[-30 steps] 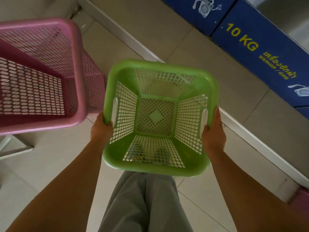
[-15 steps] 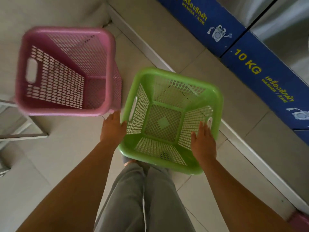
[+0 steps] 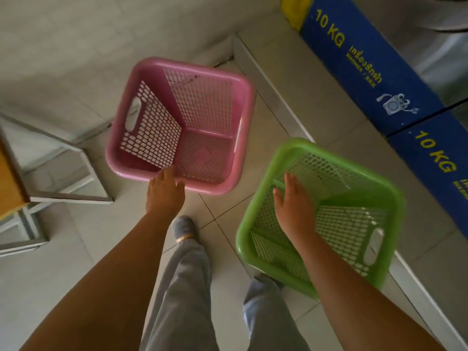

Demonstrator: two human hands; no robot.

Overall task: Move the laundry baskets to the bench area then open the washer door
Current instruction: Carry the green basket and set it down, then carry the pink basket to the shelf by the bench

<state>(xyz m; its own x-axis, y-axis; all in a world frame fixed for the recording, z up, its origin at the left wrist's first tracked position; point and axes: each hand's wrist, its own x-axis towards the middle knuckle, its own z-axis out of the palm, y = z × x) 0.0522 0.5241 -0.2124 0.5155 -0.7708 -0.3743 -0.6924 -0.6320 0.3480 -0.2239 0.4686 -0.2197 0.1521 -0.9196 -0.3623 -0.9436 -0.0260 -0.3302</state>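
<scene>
Two empty mesh laundry baskets stand on the tiled floor. The pink basket (image 3: 152,138) is ahead of me at the centre left, next to a bench frame. To the right, beside the raised step, sits the green basket (image 3: 349,224). My left hand (image 3: 164,193) reaches to the near rim of the pink basket, with its fingertips at the rim and no visible grip. My right hand (image 3: 293,209) hovers over the green basket with fingers spread, holding nothing. Blue washer base panels (image 3: 367,72) marked "10 KG" run along the right. No washer door is in view.
A bench with a wooden top (image 3: 10,173) and a white metal frame (image 3: 63,197) stands at the left. A raised tiled step (image 3: 273,97) runs diagonally in front of the washers. My legs and shoes are between the baskets.
Both hands held the green basket by its handles; it now rests on the floor at the right, released. My left hand has moved over to the pink basket's rim.
</scene>
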